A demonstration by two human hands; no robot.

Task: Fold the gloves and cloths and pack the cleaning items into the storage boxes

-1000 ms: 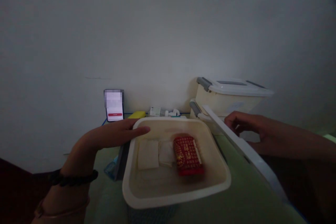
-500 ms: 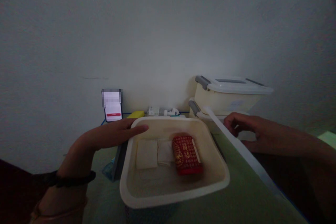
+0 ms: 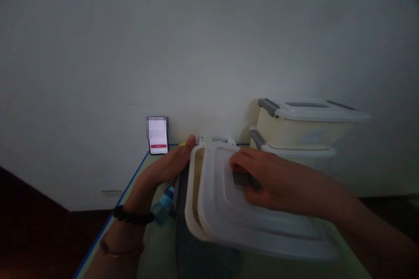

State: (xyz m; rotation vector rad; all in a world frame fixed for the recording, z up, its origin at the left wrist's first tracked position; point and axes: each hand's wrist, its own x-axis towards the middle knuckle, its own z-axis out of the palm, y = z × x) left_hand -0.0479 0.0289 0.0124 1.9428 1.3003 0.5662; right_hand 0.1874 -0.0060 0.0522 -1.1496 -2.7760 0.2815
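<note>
A white plastic lid [image 3: 218, 209] with a grey handle [image 3: 244, 179] covers most of a cream storage box [image 3: 193, 209]. The box's left rim and a narrow gap beside the lid show; its contents are hidden. My right hand [image 3: 268, 178] is closed on the handle from above. At the box's back left corner, my left hand [image 3: 170, 163] lies against the outer side, thumb raised and stretched out, the other fingers partly hidden. The lid sits shifted to the right, and its right end is blurred.
Two lidded cream boxes, the upper box [image 3: 301, 130] on the lower box [image 3: 294, 151], stand at the back right by the wall. A lit phone [image 3: 158, 137] leans at the back left. Dark grey fabric [image 3: 206, 257] and a light-blue item [image 3: 162, 207] lie near the box.
My right hand has brought the lid from the right over the box, covering the red packet and white pieces inside. My left thumb has come off the rim. The view has shifted left.
</note>
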